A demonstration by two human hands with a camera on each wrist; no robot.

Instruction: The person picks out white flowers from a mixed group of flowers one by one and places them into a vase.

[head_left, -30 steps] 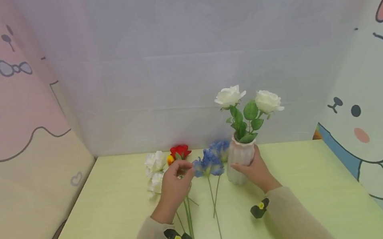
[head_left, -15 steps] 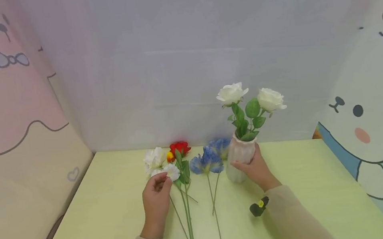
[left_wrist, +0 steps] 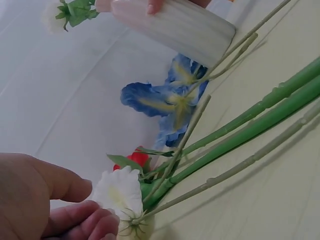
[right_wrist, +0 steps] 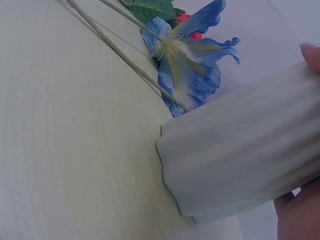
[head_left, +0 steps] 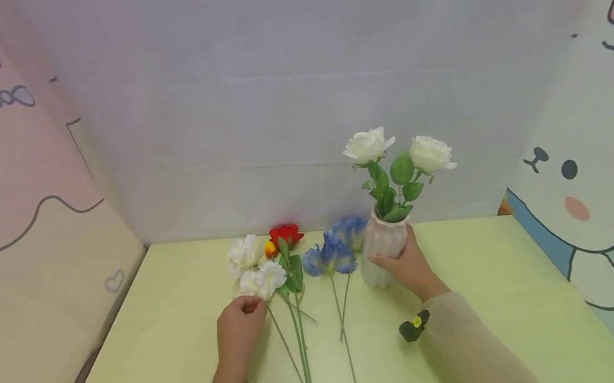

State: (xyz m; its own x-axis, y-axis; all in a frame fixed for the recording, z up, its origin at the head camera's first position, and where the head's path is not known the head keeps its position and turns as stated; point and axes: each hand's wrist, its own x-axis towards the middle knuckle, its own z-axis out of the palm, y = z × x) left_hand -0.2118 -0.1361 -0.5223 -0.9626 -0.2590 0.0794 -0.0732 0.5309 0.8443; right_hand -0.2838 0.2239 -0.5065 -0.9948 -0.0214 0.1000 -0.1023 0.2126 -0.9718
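My right hand [head_left: 410, 268] grips the pale ribbed vase [head_left: 385, 242], which stands on the table with two white roses [head_left: 368, 146] and green leaves rising from its mouth. In the right wrist view the base of the vase [right_wrist: 235, 155] meets the tabletop. At the left, my left hand [head_left: 240, 329] is right at the nearer white flower [head_left: 263, 280], just below its petals. In the left wrist view thumb and fingers are apart, and the fingertips overlap the edge of that white blossom [left_wrist: 120, 190]. Its thin stem [left_wrist: 220, 180] lies on the table.
Between the hands lie a red flower [head_left: 286, 234] with thick green stems, an orange-yellow bloom [head_left: 270, 248] and two blue flowers [head_left: 330, 256]. Another white flower [head_left: 244, 253] lies behind the nearer one. A pale wall [head_left: 298, 121] closes the table's back; printed cartoon panels flank it.
My left hand has moved left and toward me, from above the red flower's stems to the nearer white flower, uncovering the leaves. The right hand and vase have stayed in place.
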